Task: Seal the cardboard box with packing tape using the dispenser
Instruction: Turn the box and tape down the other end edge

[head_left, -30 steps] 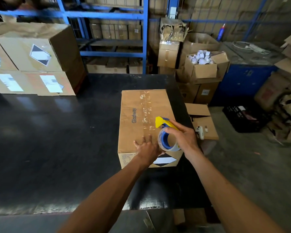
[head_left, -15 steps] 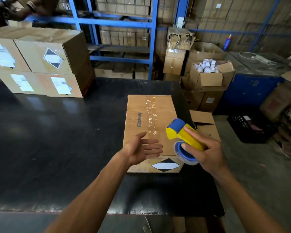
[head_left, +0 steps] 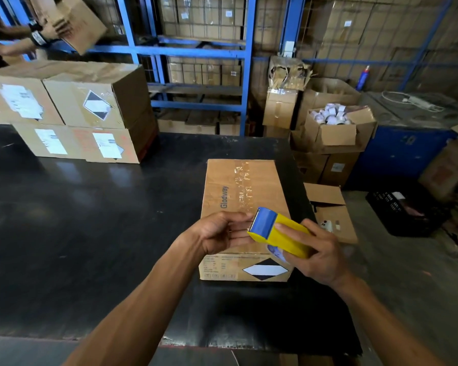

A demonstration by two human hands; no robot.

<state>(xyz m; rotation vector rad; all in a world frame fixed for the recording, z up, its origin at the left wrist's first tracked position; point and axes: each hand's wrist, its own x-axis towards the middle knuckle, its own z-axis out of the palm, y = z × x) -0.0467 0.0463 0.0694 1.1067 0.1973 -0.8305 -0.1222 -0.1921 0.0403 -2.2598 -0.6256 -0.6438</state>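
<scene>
A closed brown cardboard box printed "Glodway" lies on the black table, with a wrinkled strip of clear tape along its top seam. My right hand grips a yellow and blue tape dispenser, lifted above the box's near end, cutter end pointing left. My left hand is raised beside the cutter, fingers curled with the tips at the blade edge; whether they pinch tape I cannot tell.
Stacked labelled cartons stand at the table's far left. Another person's arms hold a box at top left. Blue racking runs behind. Open cartons and a black crate sit on the floor to the right.
The dispenser came off the box's near end and rose, cutter now turned left. My left hand lifted off the box top and curled at the cutter. The view shifted back.
</scene>
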